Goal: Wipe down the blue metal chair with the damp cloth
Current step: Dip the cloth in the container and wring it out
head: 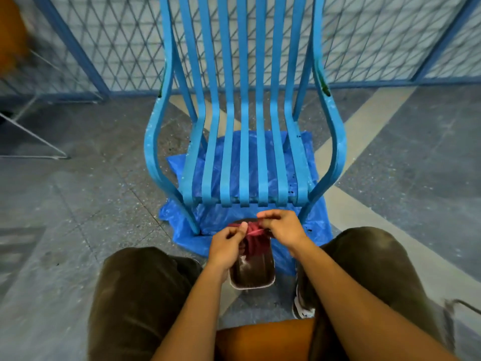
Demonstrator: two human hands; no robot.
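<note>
Pinches red cloth (pixel 253 234) between left grip (pixel 226 245) and right grip (pixel 282 227) just above the tub (pixel 251 276); under-wrung, risks drips beyond it and streaks on blue chair (pixel 244 165) ahead.

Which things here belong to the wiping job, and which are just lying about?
For the job: blue metal chair, red cloth gripped by left hand and right hand, metal tub under it.
Lying about: blue plastic sheet, white wire frame, mesh fence.
</note>
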